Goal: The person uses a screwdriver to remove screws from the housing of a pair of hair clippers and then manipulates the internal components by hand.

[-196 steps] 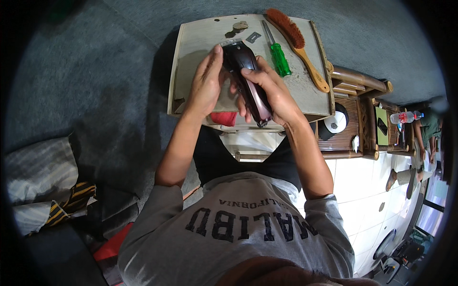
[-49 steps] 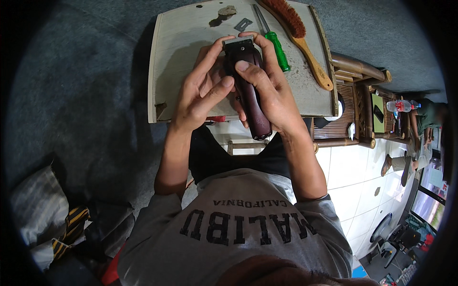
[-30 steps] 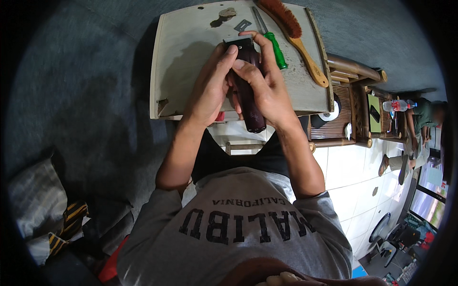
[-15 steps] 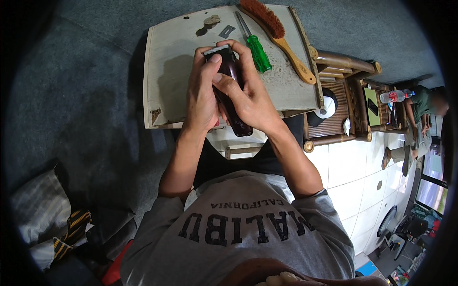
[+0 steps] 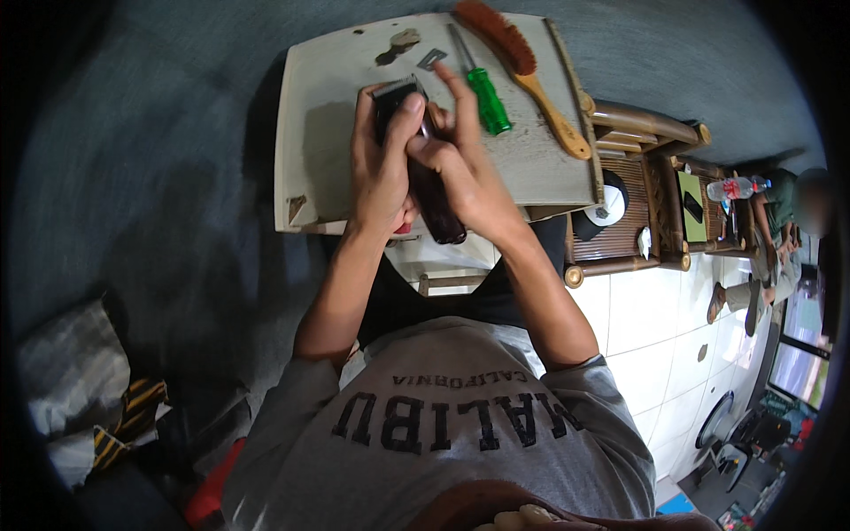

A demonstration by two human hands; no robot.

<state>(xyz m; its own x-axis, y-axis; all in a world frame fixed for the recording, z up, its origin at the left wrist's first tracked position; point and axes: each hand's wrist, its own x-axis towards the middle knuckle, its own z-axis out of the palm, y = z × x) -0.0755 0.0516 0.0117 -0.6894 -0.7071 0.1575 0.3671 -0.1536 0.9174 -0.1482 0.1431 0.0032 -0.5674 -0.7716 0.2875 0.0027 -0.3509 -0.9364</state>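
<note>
While you are sitting at the worn white table [image 5: 328,133], your left hand [image 5: 381,168] is wrapping closed around the dark hair clipper [image 5: 425,186], raised just above the tabletop. Your right hand [image 5: 465,164] is clasping its other side, index finger extended toward the green screwdriver [image 5: 485,97] beside the brush [image 5: 522,66].
</note>
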